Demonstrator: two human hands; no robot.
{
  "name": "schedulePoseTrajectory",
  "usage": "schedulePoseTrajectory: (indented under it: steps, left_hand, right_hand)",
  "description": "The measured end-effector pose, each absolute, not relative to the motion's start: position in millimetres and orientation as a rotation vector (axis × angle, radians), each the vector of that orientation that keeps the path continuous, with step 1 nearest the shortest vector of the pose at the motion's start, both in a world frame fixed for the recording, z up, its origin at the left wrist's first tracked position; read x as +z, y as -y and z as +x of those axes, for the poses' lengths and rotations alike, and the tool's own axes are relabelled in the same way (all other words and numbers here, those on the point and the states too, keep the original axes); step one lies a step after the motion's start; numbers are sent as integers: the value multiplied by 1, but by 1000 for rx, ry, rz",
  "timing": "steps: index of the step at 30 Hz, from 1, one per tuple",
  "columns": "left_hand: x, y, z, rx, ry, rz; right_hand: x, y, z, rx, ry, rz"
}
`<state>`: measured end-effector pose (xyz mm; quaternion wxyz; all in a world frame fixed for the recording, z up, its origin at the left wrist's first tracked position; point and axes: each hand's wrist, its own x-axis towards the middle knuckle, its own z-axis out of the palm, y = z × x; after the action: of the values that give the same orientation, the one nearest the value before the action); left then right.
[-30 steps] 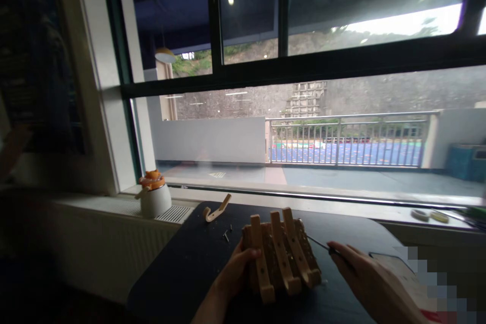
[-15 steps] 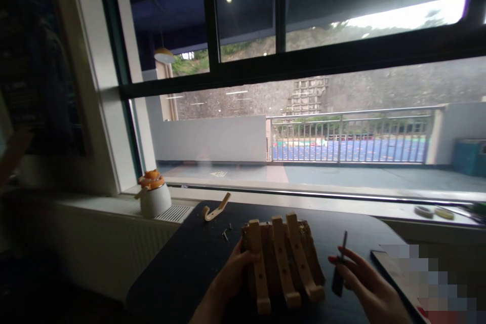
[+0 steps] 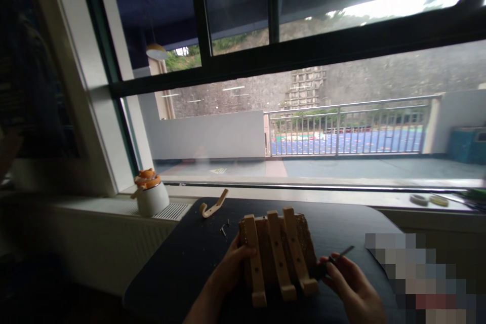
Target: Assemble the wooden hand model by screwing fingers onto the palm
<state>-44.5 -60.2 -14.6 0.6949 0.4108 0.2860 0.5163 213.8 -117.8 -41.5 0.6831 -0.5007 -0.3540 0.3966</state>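
The brown, rough-surfaced block (image 3: 266, 248) bearing three pale wooden hooks (image 3: 281, 260) is above the black round-cornered table (image 3: 167, 268). At its left edge, the left hand (image 3: 230, 263) grips it, thumb against the nearest hook, other fingers mostly hidden. Just right of the block, the right hand (image 3: 355, 286) pinches a slim dark-handled tool (image 3: 323, 269), its metal shaft pointing away from the block. Beyond the block's left side lie small metal screws (image 3: 223, 231) and a loose pale wooden hook (image 3: 213, 207).
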Motion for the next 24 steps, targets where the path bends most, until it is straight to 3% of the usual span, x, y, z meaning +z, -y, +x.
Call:
schedulePoseTrajectory:
  steps: [5, 10, 13, 19, 24]
  left_hand:
    - [-15, 60, -44, 1165, -660, 912]
    - [-13, 62, -43, 1168, -667, 920]
    - [-14, 62, -42, 1178, -673, 927]
    - [-11, 51, -47, 1126, -629, 1033]
    - [28, 41, -73, 897, -635, 1387]
  right_hand:
    - [-40, 113, 231, 760, 986, -1171]
    - [-7, 132, 249, 241, 1717, -1419]
    - [15, 145, 239, -12, 1853, -1480]
    - [30, 147, 218, -127, 1970, -1429]
    - [24, 144, 214, -158, 2000, -1460]
